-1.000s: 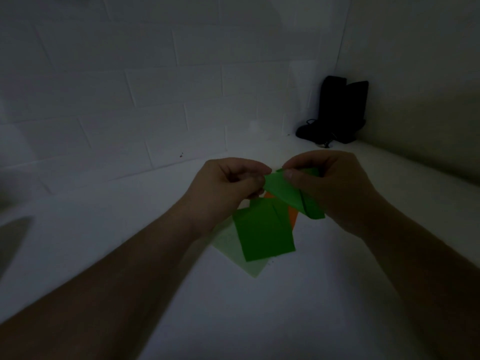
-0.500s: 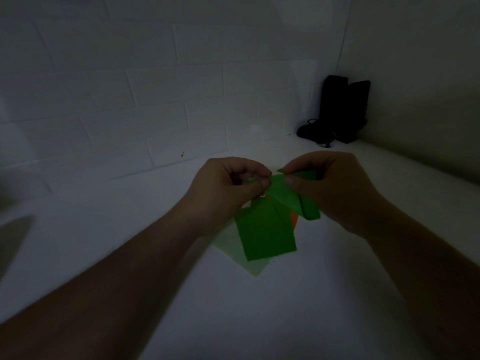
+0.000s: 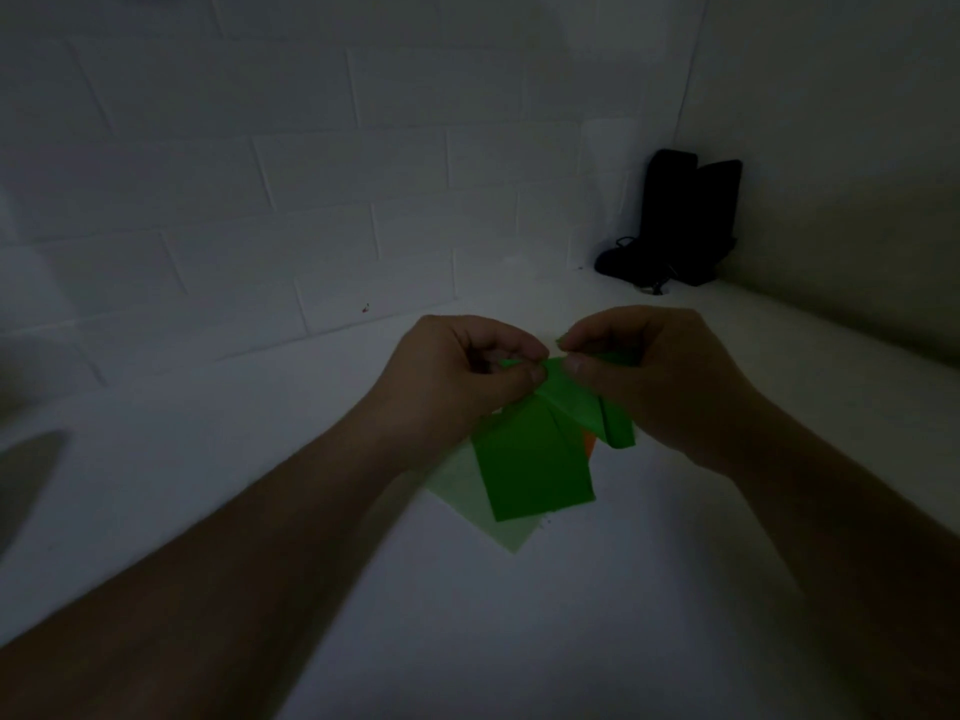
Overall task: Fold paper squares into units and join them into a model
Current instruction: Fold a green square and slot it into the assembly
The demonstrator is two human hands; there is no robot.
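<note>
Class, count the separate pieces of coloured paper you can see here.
4: a folded green piece pinched by both hands; beneath, a green sheet, a pale green sheet, an orange sliver. More may be hidden.

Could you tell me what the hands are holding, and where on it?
Both hands pinch the folded green paper unit at its upper end.

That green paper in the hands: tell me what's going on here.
A person is folding a bright green paper piece, held up over a white tabletop. The left hand pinches its upper left edge and the right hand pinches the top beside it. Below the hands a flat dark green paper square lies on a pale green paper sheet, with a bit of orange paper showing at its right edge. No joined model is in sight.
</note>
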